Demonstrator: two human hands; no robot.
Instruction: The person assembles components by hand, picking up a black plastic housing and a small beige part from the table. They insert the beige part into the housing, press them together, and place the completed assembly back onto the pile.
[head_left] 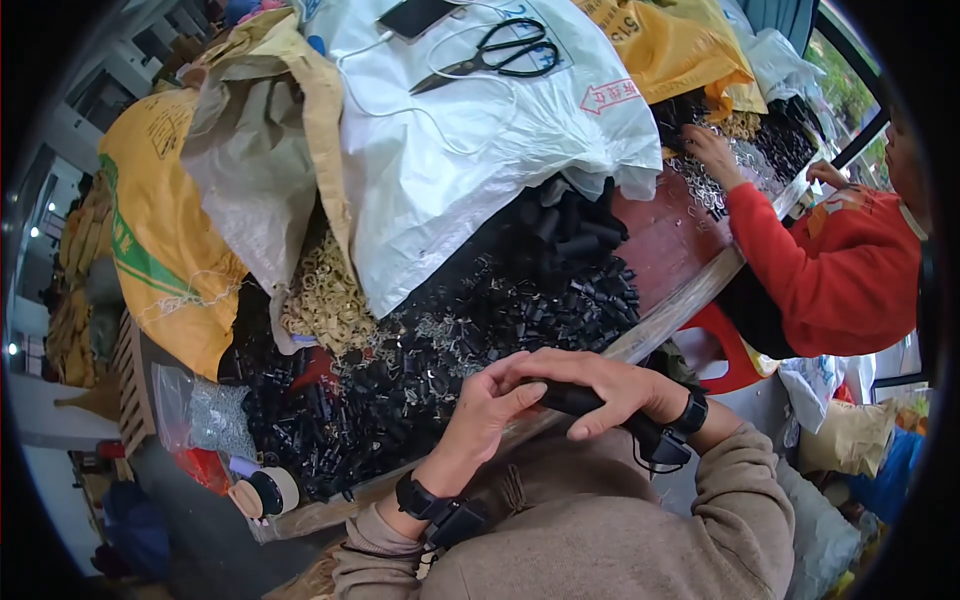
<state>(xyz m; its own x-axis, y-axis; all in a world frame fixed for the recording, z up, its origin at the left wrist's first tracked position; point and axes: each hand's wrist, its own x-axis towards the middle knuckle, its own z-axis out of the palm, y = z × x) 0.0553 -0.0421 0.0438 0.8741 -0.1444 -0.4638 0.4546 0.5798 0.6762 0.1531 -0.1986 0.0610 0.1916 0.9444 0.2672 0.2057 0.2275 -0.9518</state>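
Both my hands meet over the wooden front edge (370, 490) of the work table. My right hand (615, 383) is closed round a black tube-shaped part (572, 399), its fingers over the top and thumb below. My left hand (482, 410) is bent in at the part's left end, fingers closed; whatever small thing they pinch is hidden. Just beyond my hands lies a heap of small black parts (590, 300). Small silvery metal pieces (435, 332) are mixed into it. Larger black cylinders (580, 242) lie behind. Each wrist wears a black strapped device.
A white sack (420, 190) bears black-handled scissors (515, 55), a phone (418, 14) and a white cable. Tan ring-like pieces (325, 300) spill between sacks. A yellow sack (165, 220) stands left, a tape roll (270, 492) near the corner. Right, a co-worker in a red sleeve (790, 270) handles metal pieces.
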